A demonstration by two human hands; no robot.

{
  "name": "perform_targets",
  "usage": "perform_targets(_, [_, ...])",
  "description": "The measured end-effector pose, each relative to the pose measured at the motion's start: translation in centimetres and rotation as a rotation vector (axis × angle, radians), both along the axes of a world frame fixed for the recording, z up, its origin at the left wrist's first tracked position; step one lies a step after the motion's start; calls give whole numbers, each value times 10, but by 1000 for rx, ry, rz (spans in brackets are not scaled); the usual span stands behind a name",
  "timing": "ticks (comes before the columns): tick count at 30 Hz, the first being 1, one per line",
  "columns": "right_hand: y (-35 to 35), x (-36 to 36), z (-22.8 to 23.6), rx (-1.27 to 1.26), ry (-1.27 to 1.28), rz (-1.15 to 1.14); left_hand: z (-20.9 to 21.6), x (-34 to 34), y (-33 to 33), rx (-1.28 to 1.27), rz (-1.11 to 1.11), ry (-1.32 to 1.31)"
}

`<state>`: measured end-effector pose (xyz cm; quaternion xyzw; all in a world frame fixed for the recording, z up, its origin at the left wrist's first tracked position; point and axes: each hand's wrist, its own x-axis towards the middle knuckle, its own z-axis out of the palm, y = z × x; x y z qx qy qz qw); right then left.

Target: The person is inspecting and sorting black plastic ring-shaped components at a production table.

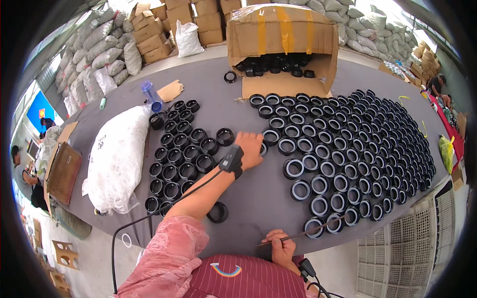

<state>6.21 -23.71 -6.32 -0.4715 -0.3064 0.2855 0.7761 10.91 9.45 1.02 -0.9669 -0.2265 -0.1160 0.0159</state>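
Note:
My left hand (249, 148) reaches across the middle of the table, its fingers curled at a black ring-shaped cap (264, 148) that is partly hidden behind them. Close to my body, my right hand (282, 250) is closed around a thin dark stick (309, 231), which points to the right over the nearest caps. Many black caps with pale inner rings (338, 156) stand in rows on the right. To the left of my forearm is a smaller group of black caps without pale rings (175, 156). One black cap (217, 212) sits apart beside my left forearm.
A cardboard box (283, 35) at the far side lies open toward me with black caps inside. A full white plastic bag (117, 159) lies on the left, near a clear blue-tinted bottle (149, 92). A white ring (126, 240) is at the near left edge. Plastic crates (397, 253) stand at lower right.

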Motion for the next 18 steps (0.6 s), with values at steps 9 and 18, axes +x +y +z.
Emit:
perform_targets(9, [2, -1, 2, 119, -152, -226, 9, -121, -154, -345, -398, 133])
perform_targets(18, [-4, -6, 0, 41, -337, -98, -30, -199, -190, -815, -373, -355])
